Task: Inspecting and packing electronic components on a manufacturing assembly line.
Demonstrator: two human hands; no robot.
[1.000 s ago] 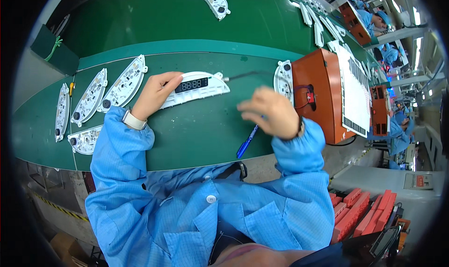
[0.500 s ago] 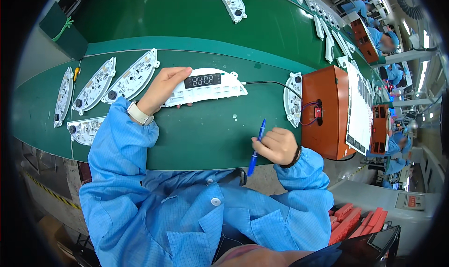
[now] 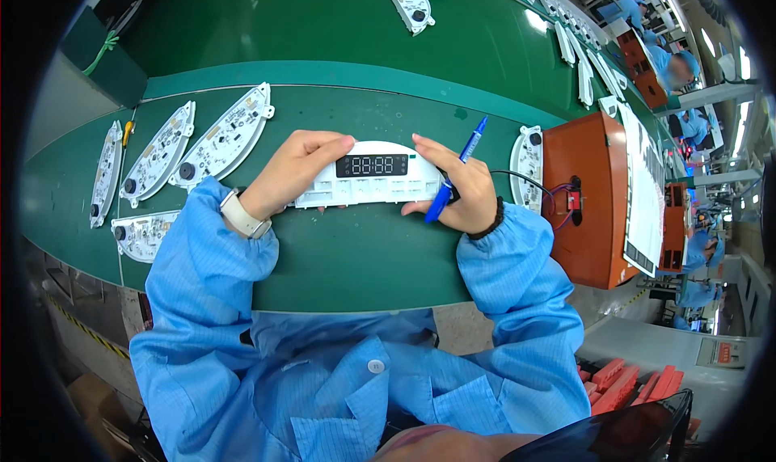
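- I have the white display panel (image 3: 370,181) held just over the green tabletop (image 3: 356,252), in front of my chest, with one hand at each end
- My left hand (image 3: 293,169) is curled over the panel's left end, thumb on top and fingers tucked under its edge
- My right hand (image 3: 457,189) pinches the right end and also has a blue pen (image 3: 457,168) clamped between its fingers, the tip pointing up and away
- Risk, as I judge it: the right hand is doing two jobs, so the pen could slip out or the grip on the panel could loosen and let that end drop onto the tabletop
- Risk: a black cable (image 3: 517,176) runs from the panel's right end toward the orange box (image 3: 594,199); pulling the panel toward me could tug the plug loose or drag the box
- Risk: the pen tip sits close to the dark readout window and could scratch or mark it if my wrist turns
- Count: one display panel in hand, one pen, one orange box beside me
- Count: four bare circuit boards (image 3: 223,133) lie to my left, one more (image 3: 529,167) leans against the orange box, and one (image 3: 406,1) sits on the far belt
- Further white parts line the belt's far right end, too small for me to count
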